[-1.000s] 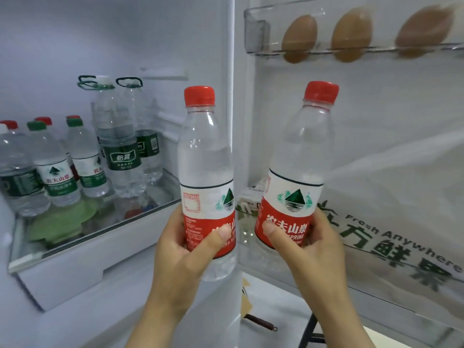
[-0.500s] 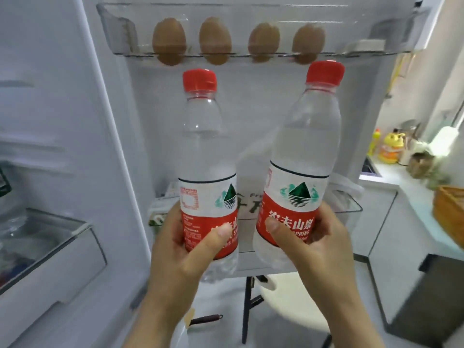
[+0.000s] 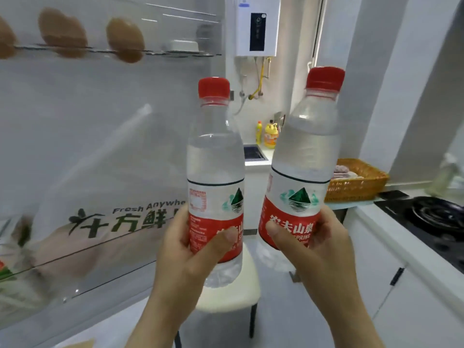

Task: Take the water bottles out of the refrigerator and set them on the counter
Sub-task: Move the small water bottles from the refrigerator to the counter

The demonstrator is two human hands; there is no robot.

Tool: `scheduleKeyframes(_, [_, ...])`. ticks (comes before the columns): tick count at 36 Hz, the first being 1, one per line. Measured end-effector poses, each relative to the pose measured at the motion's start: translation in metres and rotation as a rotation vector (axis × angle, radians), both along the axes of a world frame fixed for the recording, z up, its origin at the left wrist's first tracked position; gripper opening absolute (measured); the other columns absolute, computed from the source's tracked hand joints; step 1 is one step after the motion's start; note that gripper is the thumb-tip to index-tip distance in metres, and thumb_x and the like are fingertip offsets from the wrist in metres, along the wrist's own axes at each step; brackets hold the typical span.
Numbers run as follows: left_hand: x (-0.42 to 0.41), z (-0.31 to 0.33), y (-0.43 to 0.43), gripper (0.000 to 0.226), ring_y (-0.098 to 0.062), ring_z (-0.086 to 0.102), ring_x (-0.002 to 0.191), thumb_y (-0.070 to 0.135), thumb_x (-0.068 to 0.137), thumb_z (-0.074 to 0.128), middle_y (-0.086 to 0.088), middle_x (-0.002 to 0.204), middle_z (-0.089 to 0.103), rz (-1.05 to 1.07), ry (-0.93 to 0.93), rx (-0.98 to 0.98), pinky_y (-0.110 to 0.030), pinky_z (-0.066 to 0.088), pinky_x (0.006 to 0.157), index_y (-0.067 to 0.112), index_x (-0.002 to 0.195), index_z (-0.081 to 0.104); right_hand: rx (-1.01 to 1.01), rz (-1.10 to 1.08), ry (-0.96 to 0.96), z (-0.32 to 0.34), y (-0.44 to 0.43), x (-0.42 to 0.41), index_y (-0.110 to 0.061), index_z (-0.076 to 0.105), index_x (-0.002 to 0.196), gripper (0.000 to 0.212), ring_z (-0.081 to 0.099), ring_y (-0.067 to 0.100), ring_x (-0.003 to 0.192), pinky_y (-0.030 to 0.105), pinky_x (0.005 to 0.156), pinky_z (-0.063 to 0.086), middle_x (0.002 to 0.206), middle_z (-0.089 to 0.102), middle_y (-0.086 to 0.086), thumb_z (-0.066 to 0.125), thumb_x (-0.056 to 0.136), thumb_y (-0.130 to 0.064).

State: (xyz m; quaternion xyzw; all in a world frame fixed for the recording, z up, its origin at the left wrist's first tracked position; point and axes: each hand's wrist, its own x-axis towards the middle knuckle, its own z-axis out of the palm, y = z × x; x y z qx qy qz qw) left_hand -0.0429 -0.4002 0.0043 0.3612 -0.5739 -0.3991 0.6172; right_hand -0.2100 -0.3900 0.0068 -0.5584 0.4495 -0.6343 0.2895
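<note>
I hold two clear water bottles with red caps and red-and-white labels, both upright in front of me. My left hand (image 3: 185,249) grips the left bottle (image 3: 216,156) around its label. My right hand (image 3: 319,247) grips the right bottle (image 3: 306,146), which leans slightly to the right. The open refrigerator door (image 3: 100,151) fills the left of the view. The white counter (image 3: 391,222) runs along the right side, below and beyond the right bottle.
Brown eggs (image 3: 124,38) sit in the door's top shelf. A wicker basket (image 3: 356,180) and a black gas hob (image 3: 431,217) occupy the counter. A white stool (image 3: 241,295) stands below the bottles. Yellow bottles (image 3: 270,135) stand by a far sink; a water heater (image 3: 257,26) hangs above.
The view has swung right, from the refrigerator shelves past the door to the kitchen counter. Both hands keep the same grip on the bottles.
</note>
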Motion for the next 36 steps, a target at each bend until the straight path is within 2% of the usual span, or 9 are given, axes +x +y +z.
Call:
scheduleKeyframes(7, [-0.092, 0.003, -0.023, 0.041, -0.012, 0.072, 0.081, 0.044, 0.048, 0.072, 0.004, 0.090, 0.075, -0.134, -0.019, -0.003, -0.015, 0.054, 0.064, 0.044, 0.089, 0.069, -0.023, -0.156, 0.023, 0.002, 0.004, -0.087, -0.033, 0.062, 0.104, 0.052, 0.068, -0.006, 0.086, 0.005, 0.064, 0.050, 0.093, 0.070, -0.027, 0.084, 0.057, -0.030])
scheduleKeyframes(12, [-0.162, -0.003, -0.031, 0.063, -0.015, 0.072, 0.085, 0.046, 0.045, 0.072, 0.003, 0.090, 0.075, -0.237, -0.029, 0.014, -0.016, 0.055, 0.065, 0.026, 0.105, 0.065, -0.003, -0.280, 0.015, 0.000, 0.015, -0.152, -0.028, 0.063, 0.111, 0.063, 0.067, -0.006, 0.085, 0.006, 0.060, 0.050, 0.097, 0.070, -0.025, 0.088, 0.055, -0.038])
scheduleKeyframes(14, [-0.187, -0.005, -0.031, 0.064, -0.014, 0.072, 0.087, 0.049, 0.045, 0.071, 0.005, 0.090, 0.075, -0.270, -0.038, 0.015, -0.016, 0.055, 0.066, 0.029, 0.105, 0.064, 0.003, -0.310, 0.002, -0.001, 0.021, -0.176, -0.029, 0.064, 0.110, 0.057, 0.068, -0.005, 0.086, 0.006, 0.063, 0.050, 0.097, 0.071, -0.024, 0.082, 0.057, -0.037])
scheduleKeyframes(21, [-0.275, -0.011, -0.032, 0.058, -0.003, 0.070, 0.084, 0.049, 0.043, 0.071, 0.015, 0.089, 0.074, -0.459, -0.009, 0.046, -0.009, 0.051, 0.061, 0.037, 0.099, 0.062, 0.030, -0.465, 0.003, -0.007, 0.044, -0.251, -0.035, 0.063, 0.102, 0.045, 0.068, -0.005, 0.086, 0.006, 0.065, 0.051, 0.095, 0.071, -0.025, 0.084, 0.065, -0.021])
scheduleKeyframes(25, [-0.318, -0.011, -0.037, 0.058, -0.004, 0.070, 0.086, 0.047, 0.044, 0.072, 0.014, 0.091, 0.074, -0.573, -0.006, 0.032, -0.010, 0.052, 0.062, 0.038, 0.100, 0.063, 0.030, -0.571, -0.028, -0.009, 0.054, -0.283, -0.034, 0.064, 0.107, 0.055, 0.068, -0.002, 0.088, 0.007, 0.065, 0.051, 0.097, 0.072, -0.022, 0.083, 0.056, -0.034])
scheduleKeyframes(27, [-0.339, -0.010, -0.041, 0.055, -0.006, 0.071, 0.085, 0.044, 0.046, 0.074, 0.011, 0.092, 0.074, -0.641, 0.012, 0.026, -0.011, 0.052, 0.063, 0.037, 0.100, 0.065, 0.025, -0.629, -0.019, -0.010, 0.056, -0.299, -0.035, 0.064, 0.106, 0.055, 0.068, -0.002, 0.087, 0.007, 0.065, 0.051, 0.096, 0.072, -0.021, 0.090, 0.057, -0.033])
scheduleKeyframes(30, [-0.370, -0.010, -0.050, 0.047, -0.009, 0.071, 0.086, 0.041, 0.047, 0.075, 0.007, 0.094, 0.075, -0.732, 0.028, 0.010, -0.013, 0.054, 0.065, 0.040, 0.095, 0.069, 0.019, -0.717, -0.017, -0.011, 0.057, -0.320, -0.035, 0.064, 0.105, 0.052, 0.069, -0.001, 0.088, 0.008, 0.066, 0.051, 0.096, 0.072, -0.021, 0.086, 0.058, -0.032])
scheduleKeyframes(34, [-0.408, -0.007, -0.065, 0.042, -0.005, 0.070, 0.086, 0.043, 0.049, 0.074, 0.013, 0.094, 0.074, -0.832, 0.002, -0.041, -0.012, 0.053, 0.065, 0.054, 0.090, 0.067, 0.002, -0.815, -0.038, -0.011, 0.055, -0.345, -0.034, 0.064, 0.103, 0.048, 0.069, -0.001, 0.087, 0.009, 0.066, 0.052, 0.094, 0.073, -0.021, 0.083, 0.060, -0.029])
scheduleKeyframes(36, [-0.426, -0.005, -0.074, 0.042, -0.006, 0.070, 0.087, 0.042, 0.051, 0.074, 0.011, 0.095, 0.074, -0.902, -0.007, -0.064, -0.013, 0.053, 0.067, 0.053, 0.092, 0.067, 0.008, -0.871, -0.043, -0.011, 0.052, -0.354, -0.034, 0.063, 0.103, 0.050, 0.069, -0.001, 0.086, 0.010, 0.066, 0.053, 0.094, 0.072, -0.021, 0.085, 0.059, -0.030])
